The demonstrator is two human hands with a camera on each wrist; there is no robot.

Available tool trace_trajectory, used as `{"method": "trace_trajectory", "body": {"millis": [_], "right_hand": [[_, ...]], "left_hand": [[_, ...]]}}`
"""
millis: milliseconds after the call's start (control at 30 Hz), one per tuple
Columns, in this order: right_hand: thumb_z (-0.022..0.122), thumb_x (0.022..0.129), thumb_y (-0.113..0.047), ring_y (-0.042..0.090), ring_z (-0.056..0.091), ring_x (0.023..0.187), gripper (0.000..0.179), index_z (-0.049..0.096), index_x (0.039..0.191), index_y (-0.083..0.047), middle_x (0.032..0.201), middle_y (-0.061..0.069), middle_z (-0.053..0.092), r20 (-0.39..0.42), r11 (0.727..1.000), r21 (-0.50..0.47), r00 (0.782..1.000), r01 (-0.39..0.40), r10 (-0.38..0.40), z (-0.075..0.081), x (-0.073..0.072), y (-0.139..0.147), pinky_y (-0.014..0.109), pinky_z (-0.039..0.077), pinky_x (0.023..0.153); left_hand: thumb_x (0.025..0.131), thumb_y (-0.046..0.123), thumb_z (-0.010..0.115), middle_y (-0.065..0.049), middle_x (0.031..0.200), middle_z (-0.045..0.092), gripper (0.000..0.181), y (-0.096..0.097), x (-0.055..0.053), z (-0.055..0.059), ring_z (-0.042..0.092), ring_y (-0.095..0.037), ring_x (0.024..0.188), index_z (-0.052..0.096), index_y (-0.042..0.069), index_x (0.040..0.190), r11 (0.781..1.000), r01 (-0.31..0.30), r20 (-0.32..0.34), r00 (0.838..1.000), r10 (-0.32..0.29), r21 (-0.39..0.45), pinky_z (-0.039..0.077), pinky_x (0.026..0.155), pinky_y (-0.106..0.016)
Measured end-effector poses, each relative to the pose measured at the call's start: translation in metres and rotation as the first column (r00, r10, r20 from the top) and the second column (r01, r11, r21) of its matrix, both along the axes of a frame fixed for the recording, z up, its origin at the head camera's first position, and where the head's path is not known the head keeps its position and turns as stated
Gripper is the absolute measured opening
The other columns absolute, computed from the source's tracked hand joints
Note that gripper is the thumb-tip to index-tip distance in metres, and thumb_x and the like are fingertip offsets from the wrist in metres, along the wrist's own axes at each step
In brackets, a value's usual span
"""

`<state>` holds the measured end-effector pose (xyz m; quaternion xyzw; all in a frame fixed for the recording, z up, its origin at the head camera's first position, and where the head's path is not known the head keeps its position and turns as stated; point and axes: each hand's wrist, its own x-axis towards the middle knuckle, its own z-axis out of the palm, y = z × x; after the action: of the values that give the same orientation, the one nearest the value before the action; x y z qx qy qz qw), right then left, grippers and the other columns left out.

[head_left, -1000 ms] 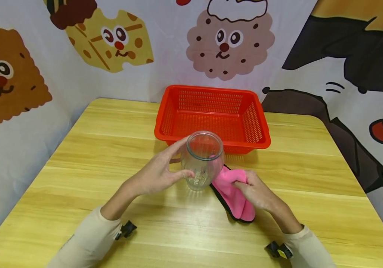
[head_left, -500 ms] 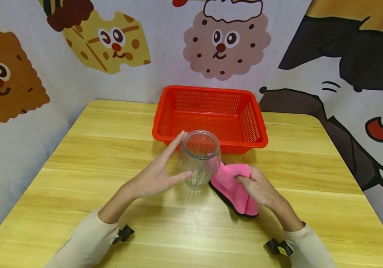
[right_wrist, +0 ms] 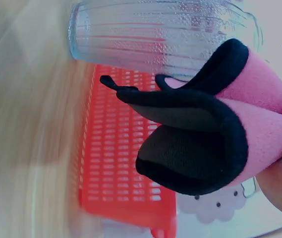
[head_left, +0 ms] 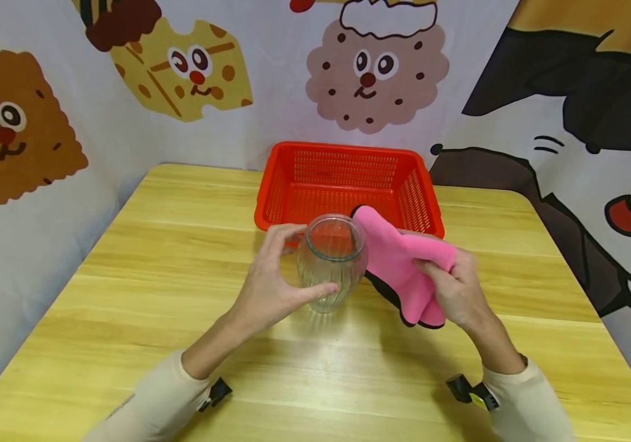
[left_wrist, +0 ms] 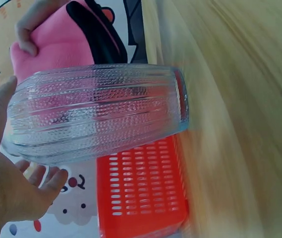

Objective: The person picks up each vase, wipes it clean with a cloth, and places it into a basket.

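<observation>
A clear ribbed glass jar (head_left: 331, 267) with an open mouth stands upright on the table. My left hand (head_left: 271, 285) curves round its left side, thumb across the front and fingers behind. Small gaps show between jar and fingers in the left wrist view, so firm contact is hard to judge. My right hand (head_left: 456, 288) pinches a pink cloth (head_left: 393, 255) with black edging and a dark grey underside. Held up off the table, the cloth spreads beside the jar's right side, its upper corner near the rim. Dark folds of the cloth (right_wrist: 195, 144) hang open in the right wrist view.
Behind the jar sits a red plastic basket (head_left: 343, 191) with slotted walls. The light wooden table (head_left: 155, 258) reaches back to a white curtain (head_left: 277, 73) printed with cartoon biscuits. A small black device (head_left: 472, 393) is strapped at each wrist.
My right hand has lifted the pink cloth up and to the right, from low beside the jar to near its rim. The left fingers, straighter half a second ago, now bend more round the jar.
</observation>
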<state>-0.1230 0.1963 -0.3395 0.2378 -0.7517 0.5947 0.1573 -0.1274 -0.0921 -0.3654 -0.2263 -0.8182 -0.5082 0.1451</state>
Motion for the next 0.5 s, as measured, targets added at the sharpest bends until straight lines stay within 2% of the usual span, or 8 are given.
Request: {"method": "trace_trajectory", "body": {"millis": [100,167,333,500], "right_hand": [[0.051,0.09,0.02,0.011,0.066,0.105,0.046,0.075,0.122,-0.004,0.12,-0.004,0.071,0.005,0.996,0.021,0.997,-0.083,0.083,-0.005,-0.004,-0.004,0.02,0.051,0.089],[0.053,0.09,0.02,0.01,0.065,0.107,0.046,0.073,0.124,-0.004,0.122,-0.006,0.07,0.024,0.993,0.038,0.994,-0.111,0.111,-0.009,-0.006,-0.006,0.02,0.051,0.091],[0.055,0.09,0.019,0.011,0.065,0.101,0.042,0.071,0.125,0.001,0.121,-0.006,0.07,0.057,0.992,0.044,0.992,-0.116,0.114,-0.015,-0.006,-0.008,0.02,0.053,0.087],[0.055,0.09,0.019,0.012,0.065,0.097,0.045,0.072,0.125,-0.003,0.12,-0.004,0.07,0.066,0.993,0.006,0.991,-0.118,0.118,-0.017,-0.005,-0.008,0.021,0.053,0.085]], "left_hand": [[0.071,0.032,0.096,0.0,0.134,0.052,0.085,0.002,-0.001,-0.001,0.049,-0.013,0.123,0.051,0.011,0.14,1.0,0.015,0.034,0.999,-0.016,0.025,0.051,0.099,-0.036],[0.071,0.03,0.097,0.0,0.131,0.053,0.084,0.002,-0.001,-0.002,0.051,-0.013,0.121,0.052,0.01,0.139,0.999,0.023,0.039,0.999,-0.025,0.04,0.052,0.097,-0.033],[0.068,0.029,0.098,0.004,0.124,0.053,0.086,0.001,-0.003,-0.001,0.054,-0.011,0.118,0.054,0.009,0.139,0.999,0.036,0.032,0.999,-0.037,0.035,0.054,0.095,-0.029],[0.066,0.025,0.099,0.002,0.123,0.054,0.087,0.0,-0.006,0.0,0.055,-0.013,0.119,0.054,0.006,0.139,0.997,0.066,0.005,0.998,-0.066,0.046,0.055,0.093,-0.032]]}}
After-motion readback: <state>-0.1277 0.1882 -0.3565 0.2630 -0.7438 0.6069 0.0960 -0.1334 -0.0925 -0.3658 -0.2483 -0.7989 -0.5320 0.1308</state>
